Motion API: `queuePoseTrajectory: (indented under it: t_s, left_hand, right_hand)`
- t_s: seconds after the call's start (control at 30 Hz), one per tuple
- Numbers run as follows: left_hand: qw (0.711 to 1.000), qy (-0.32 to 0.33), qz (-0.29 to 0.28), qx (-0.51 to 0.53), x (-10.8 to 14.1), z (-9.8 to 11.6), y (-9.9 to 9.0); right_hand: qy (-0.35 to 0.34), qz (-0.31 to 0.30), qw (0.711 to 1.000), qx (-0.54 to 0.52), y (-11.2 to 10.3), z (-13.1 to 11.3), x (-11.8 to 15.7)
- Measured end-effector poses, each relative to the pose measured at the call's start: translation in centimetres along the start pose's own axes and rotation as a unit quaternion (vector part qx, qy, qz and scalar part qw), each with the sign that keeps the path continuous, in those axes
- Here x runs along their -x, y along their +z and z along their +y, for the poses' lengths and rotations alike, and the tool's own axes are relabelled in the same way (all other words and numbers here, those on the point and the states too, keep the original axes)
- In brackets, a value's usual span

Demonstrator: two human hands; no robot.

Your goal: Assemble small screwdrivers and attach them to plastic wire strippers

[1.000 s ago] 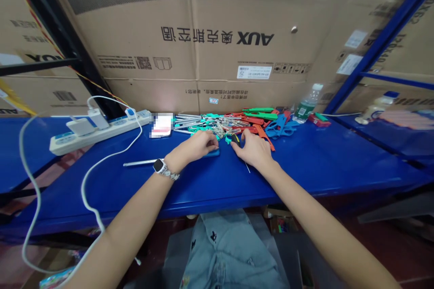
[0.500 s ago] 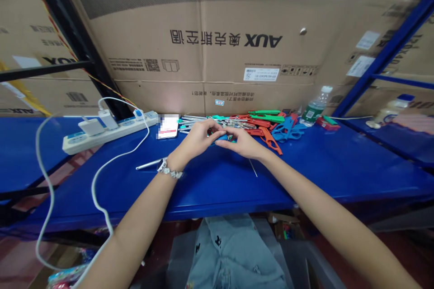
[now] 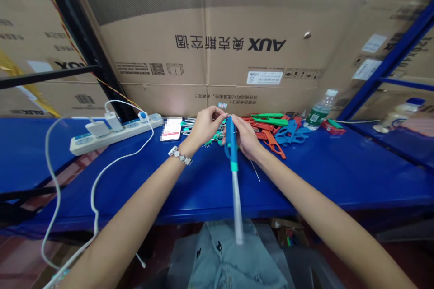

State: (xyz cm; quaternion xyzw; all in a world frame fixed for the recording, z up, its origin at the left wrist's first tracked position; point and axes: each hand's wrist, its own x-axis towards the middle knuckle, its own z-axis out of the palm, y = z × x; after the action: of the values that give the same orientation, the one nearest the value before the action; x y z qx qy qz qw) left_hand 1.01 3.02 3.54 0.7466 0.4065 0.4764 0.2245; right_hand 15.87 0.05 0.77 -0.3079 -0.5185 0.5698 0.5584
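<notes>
A blue long-nosed lighter with a green collar and a silver tube points towards me, its tube hanging over the table's front edge. My right hand is closed around the handle from the right side. At the far end of the handle, the fingertips of my left hand are pinched together; what lies between them cannot be made out. Behind the hands, metal tubes with green collars lie in a heap. To their right are red handle pieces, blue handle pieces and green ones.
A power strip with chargers and a white cable stands at the left, beside a phone. A water bottle and a small red box are at the right. A thin rod lies on the blue table. Cardboard rises behind.
The lighter has swung round so that its tube, which stuck out to the left under my left wrist, points towards me. My left hand has shifted to the handle's far end.
</notes>
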Motion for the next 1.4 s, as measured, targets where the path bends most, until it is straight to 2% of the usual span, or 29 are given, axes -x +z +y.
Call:
queuePoseTrajectory:
  t_s: [0.07, 0.23, 0.37, 0.5, 0.63, 0.87, 1.07, 1.13, 1.27, 1.4]
  left_hand:
    - [1.000, -0.011, 0.013, -0.005, 1.1, -1.2, 0.3]
    - [0.998, 0.023, -0.025, -0.057, 3.9, -2.3, 0.6]
    - [0.989, 0.070, -0.056, -0.116, 4.6, -1.9, 1.1]
    - [0.984, 0.085, -0.070, -0.140, 4.7, -2.4, 2.0]
    - [0.985, 0.072, -0.076, -0.136, 4.6, -3.0, 2.3]
    - [0.995, -0.004, -0.081, -0.061, 4.5, -2.7, 2.2]
    - [0.979, 0.098, -0.095, -0.153, 4.9, -2.6, 1.7]
    - [0.974, 0.105, -0.104, -0.173, 4.9, -2.7, 1.6]
    - [0.982, 0.068, -0.086, -0.153, 4.7, -2.7, 1.6]
    - [0.998, -0.036, -0.054, -0.011, 4.5, -2.2, 2.6]
  right_hand:
    - [0.011, 0.012, 1.000, -0.002, 0.3, 0.7, 0.2]
    - [0.042, 0.025, 0.999, 0.011, 0.9, 2.1, 0.7]
    - [0.044, 0.043, 0.998, 0.021, 0.7, 2.7, 1.2]
    - [0.039, 0.032, 0.998, 0.048, 0.5, 3.3, 1.9]
    - [0.046, 0.029, 0.997, 0.062, 0.5, 3.6, 2.2]
    - [0.042, 0.025, 0.997, 0.067, 0.5, 2.9, 2.1]
    - [0.068, 0.050, 0.996, 0.001, 0.5, 2.9, 1.9]
    - [0.078, 0.043, 0.996, -0.009, 0.6, 3.0, 2.0]
    - [0.070, 0.009, 0.997, -0.009, 0.7, 3.1, 2.1]
    - [0.035, 0.007, 0.998, 0.044, 0.4, 2.9, 2.0]
